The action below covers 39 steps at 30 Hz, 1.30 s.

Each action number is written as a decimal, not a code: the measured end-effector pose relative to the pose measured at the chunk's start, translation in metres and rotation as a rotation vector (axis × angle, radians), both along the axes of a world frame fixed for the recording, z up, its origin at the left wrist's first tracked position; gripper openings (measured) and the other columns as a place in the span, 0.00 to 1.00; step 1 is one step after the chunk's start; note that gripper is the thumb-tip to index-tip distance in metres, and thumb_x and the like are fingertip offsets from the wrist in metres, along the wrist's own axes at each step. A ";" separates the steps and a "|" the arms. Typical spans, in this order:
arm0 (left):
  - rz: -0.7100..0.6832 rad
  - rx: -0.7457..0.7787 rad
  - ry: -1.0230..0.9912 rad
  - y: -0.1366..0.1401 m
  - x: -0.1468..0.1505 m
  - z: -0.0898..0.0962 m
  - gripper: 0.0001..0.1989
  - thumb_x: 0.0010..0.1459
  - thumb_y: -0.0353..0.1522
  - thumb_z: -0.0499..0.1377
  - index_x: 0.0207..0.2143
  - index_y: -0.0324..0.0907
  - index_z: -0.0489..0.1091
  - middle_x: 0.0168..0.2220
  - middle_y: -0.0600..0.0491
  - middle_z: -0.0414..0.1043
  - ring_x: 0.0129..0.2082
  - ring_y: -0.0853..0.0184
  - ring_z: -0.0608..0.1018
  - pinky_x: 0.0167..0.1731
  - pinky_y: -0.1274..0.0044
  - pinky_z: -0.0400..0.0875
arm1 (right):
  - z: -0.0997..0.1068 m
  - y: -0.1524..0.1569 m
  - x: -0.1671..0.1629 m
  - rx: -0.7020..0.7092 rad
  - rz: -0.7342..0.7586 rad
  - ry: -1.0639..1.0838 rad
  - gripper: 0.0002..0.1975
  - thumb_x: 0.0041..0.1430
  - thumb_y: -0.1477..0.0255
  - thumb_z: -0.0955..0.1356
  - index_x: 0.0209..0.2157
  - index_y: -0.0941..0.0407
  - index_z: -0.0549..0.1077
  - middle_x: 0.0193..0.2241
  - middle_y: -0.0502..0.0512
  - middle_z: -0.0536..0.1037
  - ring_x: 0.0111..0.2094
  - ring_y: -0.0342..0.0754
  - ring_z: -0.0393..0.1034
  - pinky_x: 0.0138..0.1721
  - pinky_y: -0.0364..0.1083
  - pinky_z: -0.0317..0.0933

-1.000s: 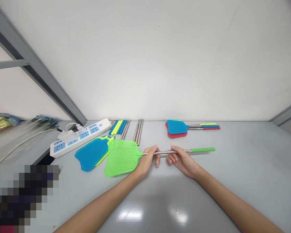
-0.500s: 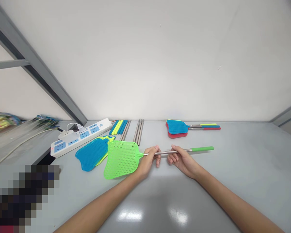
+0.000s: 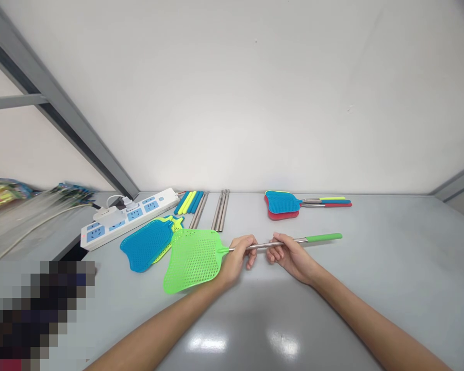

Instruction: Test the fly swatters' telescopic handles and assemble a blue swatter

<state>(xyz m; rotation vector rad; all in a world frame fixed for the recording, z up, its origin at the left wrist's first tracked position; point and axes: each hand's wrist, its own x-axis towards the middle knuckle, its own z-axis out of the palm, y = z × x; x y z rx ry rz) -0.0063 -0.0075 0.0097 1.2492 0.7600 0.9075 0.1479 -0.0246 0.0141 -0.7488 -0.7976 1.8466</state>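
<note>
Wide tabletop right of green swatter

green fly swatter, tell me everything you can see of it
The green fly swatter has a perforated, plastic-looking head, a thin, metal-looking shaft and a darker green grip. It looks assembled and is held crosswise, apparently above the table, head leftward, grip rightward. The left hand holds the shaft near the head; the right hand, nearer the grip.

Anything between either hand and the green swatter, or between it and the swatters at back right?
Nothing visible. The left hand and right hand are both directly on the metal shaft of the green swatter. Between it and the stacked swatters at back right, no other object shows.
</note>
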 end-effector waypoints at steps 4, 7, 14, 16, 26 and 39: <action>-0.066 0.020 0.092 -0.004 0.001 0.001 0.17 0.55 0.36 0.42 0.17 0.39 0.57 0.12 0.58 0.55 0.13 0.75 0.59 0.15 0.81 0.53 | -0.002 0.000 0.002 0.018 0.033 0.023 0.22 0.55 0.67 0.59 0.10 0.57 0.57 0.12 0.48 0.60 0.21 0.44 0.59 0.30 0.46 0.51; -0.139 0.022 0.126 -0.007 0.000 0.002 0.18 0.56 0.38 0.41 0.18 0.39 0.57 0.12 0.58 0.56 0.12 0.75 0.57 0.14 0.82 0.51 | -0.003 -0.001 0.005 0.033 0.080 0.007 0.22 0.56 0.68 0.58 0.09 0.57 0.56 0.13 0.49 0.61 0.21 0.44 0.61 0.31 0.47 0.51; -0.203 -0.015 0.174 -0.010 -0.002 0.009 0.19 0.56 0.39 0.39 0.16 0.41 0.53 0.08 0.60 0.50 0.10 0.76 0.53 0.12 0.82 0.46 | -0.004 -0.003 0.006 0.061 0.136 -0.053 0.22 0.57 0.65 0.56 0.11 0.56 0.56 0.11 0.48 0.61 0.21 0.45 0.62 0.32 0.47 0.52; -0.206 0.000 0.175 -0.010 -0.003 0.011 0.20 0.57 0.39 0.39 0.15 0.40 0.52 0.08 0.61 0.48 0.09 0.76 0.52 0.12 0.81 0.46 | -0.003 -0.004 0.005 0.076 0.138 -0.075 0.22 0.57 0.65 0.56 0.11 0.56 0.55 0.11 0.48 0.61 0.20 0.45 0.63 0.30 0.47 0.52; -0.196 0.008 0.172 -0.012 -0.005 0.010 0.22 0.56 0.40 0.39 0.14 0.41 0.53 0.09 0.60 0.46 0.10 0.75 0.51 0.14 0.79 0.46 | 0.001 -0.008 -0.001 0.138 0.125 -0.169 0.23 0.55 0.63 0.57 0.10 0.56 0.54 0.09 0.46 0.57 0.16 0.43 0.60 0.25 0.45 0.52; -0.159 -0.018 0.195 -0.015 -0.006 0.010 0.22 0.56 0.40 0.40 0.13 0.41 0.53 0.09 0.60 0.46 0.12 0.74 0.52 0.16 0.78 0.47 | -0.002 -0.010 -0.002 0.225 0.103 -0.242 0.23 0.57 0.63 0.55 0.11 0.55 0.52 0.10 0.46 0.57 0.16 0.43 0.60 0.23 0.44 0.52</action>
